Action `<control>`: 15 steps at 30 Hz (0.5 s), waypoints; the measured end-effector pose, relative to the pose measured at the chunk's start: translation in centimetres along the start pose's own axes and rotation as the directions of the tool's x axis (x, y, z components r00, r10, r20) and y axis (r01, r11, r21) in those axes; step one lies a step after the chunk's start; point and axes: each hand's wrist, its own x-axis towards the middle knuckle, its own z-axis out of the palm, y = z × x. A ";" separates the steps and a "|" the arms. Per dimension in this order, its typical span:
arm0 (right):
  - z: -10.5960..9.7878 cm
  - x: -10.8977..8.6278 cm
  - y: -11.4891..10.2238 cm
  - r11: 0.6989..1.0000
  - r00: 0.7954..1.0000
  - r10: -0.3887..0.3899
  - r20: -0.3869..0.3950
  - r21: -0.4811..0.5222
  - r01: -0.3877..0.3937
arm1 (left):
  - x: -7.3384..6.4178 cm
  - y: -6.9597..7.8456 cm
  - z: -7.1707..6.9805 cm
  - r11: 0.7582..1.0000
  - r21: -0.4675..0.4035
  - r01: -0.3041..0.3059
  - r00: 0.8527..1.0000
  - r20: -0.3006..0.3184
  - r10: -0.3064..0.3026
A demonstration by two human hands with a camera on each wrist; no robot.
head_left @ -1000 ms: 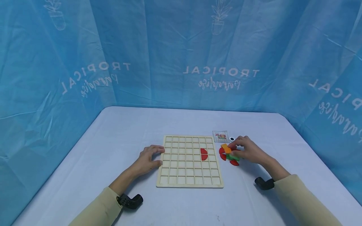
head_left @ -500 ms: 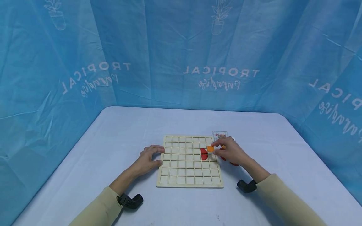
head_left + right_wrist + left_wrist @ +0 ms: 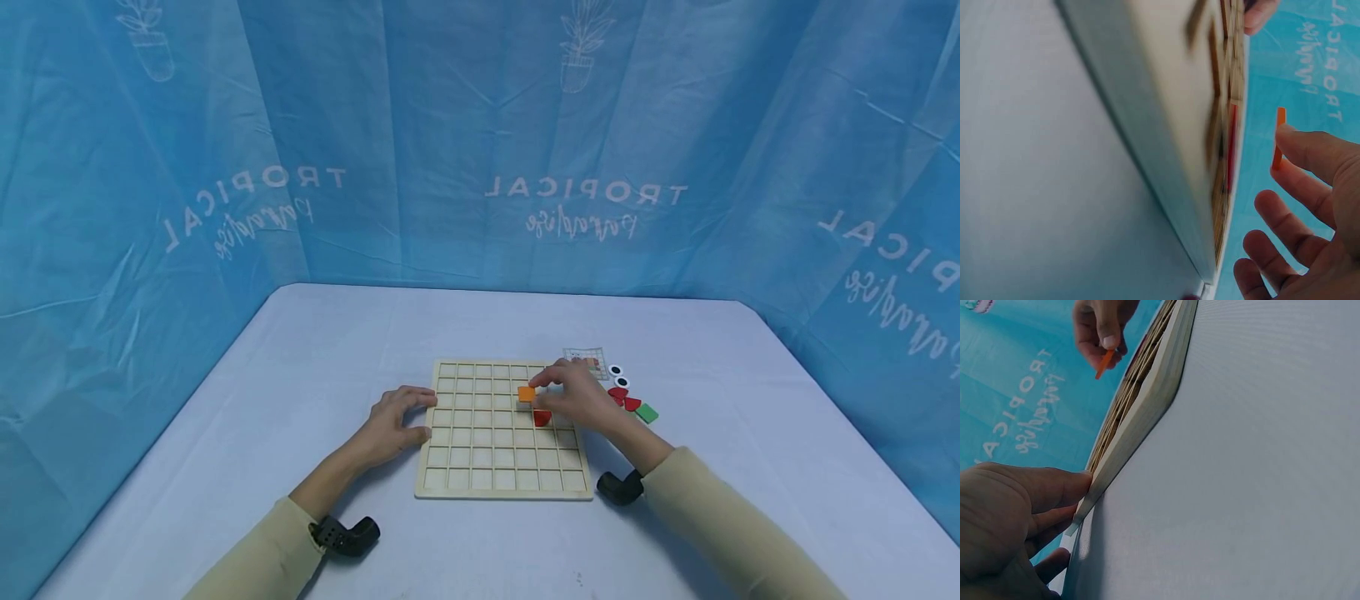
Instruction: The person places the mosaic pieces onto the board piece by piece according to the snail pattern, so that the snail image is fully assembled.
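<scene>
The wooden grid board [image 3: 502, 494] lies flat on the table. At its left edge rests my left hand [image 3: 393, 422], with thumb and fingers spread along the side; in the left wrist view, fingertips touch the rim. My right hand [image 3: 576, 397] pinches an orange square tile [image 3: 527, 394] between thumb and index finger, above the right half of the board. The right wrist view has this tile [image 3: 1279, 140] edge-on, the other fingers loosely bent below. A red quarter-round piece [image 3: 542, 418] sits in a cell just beneath; the red piece behind it is hidden by the right hand.
Right of the board lie several red pieces [image 3: 632, 404], a green tile [image 3: 647, 412] and two round black-and-white eye pieces [image 3: 622, 382]. A small printed pattern card [image 3: 592, 357] lies behind the right hand. Blue printed curtains [image 3: 450, 125] surround the white table [image 3: 360, 325].
My right hand has lifted an orange tile from the loose pieces and carried it left over the board, past the red pieces' column. The left hand has stayed at the board's edge.
</scene>
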 end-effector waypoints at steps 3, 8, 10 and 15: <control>0.3 0.2 0.1 1.000 1.000 -0.004 -0.001 0.011 0.004 | 0.0 0.0 0.0 1.000 0.003 -0.003 1.000 -0.001 0.003; 0.5 0.5 0.3 0.999 1.000 0.019 -0.003 0.030 -0.019 | 0.0 -0.2 0.0 1.000 0.012 -0.029 1.000 -0.004 0.029; 0.6 0.6 0.5 1.000 1.000 0.016 -0.001 0.027 -0.016 | 0.0 -0.3 0.1 0.999 0.013 -0.038 0.999 -0.004 0.038; 1.0 0.9 0.9 1.000 1.000 -0.013 -0.007 -0.025 0.013 | 0.1 -0.3 0.1 0.999 0.007 -0.032 1.000 -0.001 0.032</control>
